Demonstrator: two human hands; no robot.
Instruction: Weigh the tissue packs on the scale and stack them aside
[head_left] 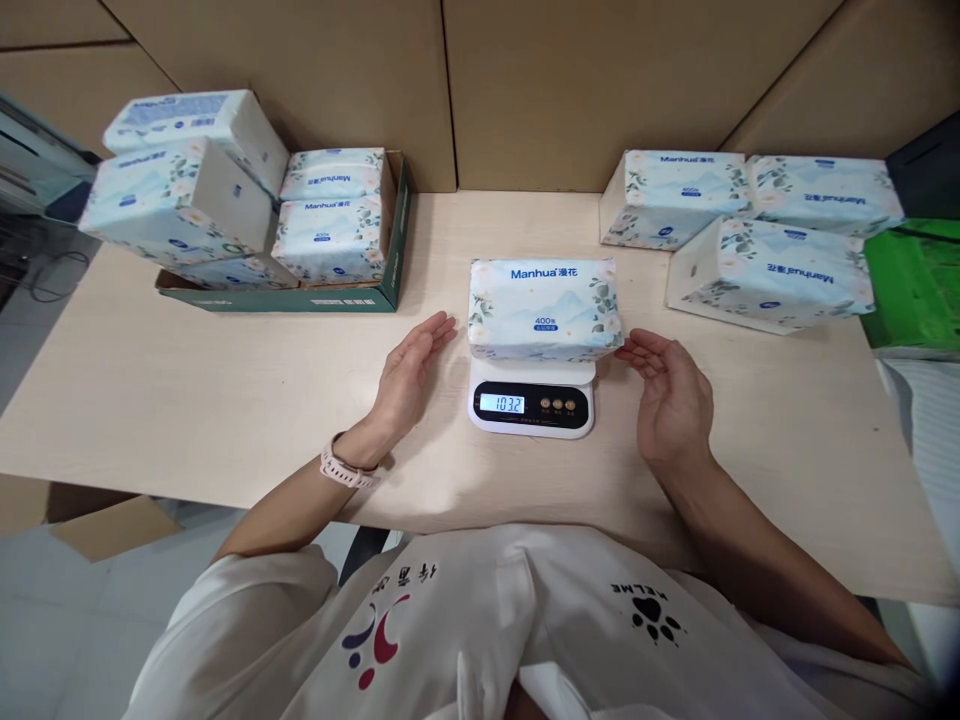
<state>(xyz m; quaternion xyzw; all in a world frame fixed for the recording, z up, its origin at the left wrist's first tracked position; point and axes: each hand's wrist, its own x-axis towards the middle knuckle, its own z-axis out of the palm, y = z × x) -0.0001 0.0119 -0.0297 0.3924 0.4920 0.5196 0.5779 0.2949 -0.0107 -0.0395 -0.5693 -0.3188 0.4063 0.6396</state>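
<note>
A pack of tissues [544, 305] in a white and pale blue floral wrapper rests on a white digital scale [531, 425] in the middle of the table. The scale's lit display [502, 404] reads about 103.2. My left hand [411, 375] is to the left of the pack, apart from it, fingers stretched out and nothing held. On the other side, my right hand [671, 395] is open beside the pack's lower right corner. Its fingertips are very close to that corner; whether they touch it I cannot tell.
A green shallow carton [337, 299] holding several tissue packs stands at the back left. Three more tissue packs [772, 270] sit at the back right, beside a bright green package [911, 285]. Brown cardboard boxes [300, 90] line the table's back edge. An open box [116, 525] is below left.
</note>
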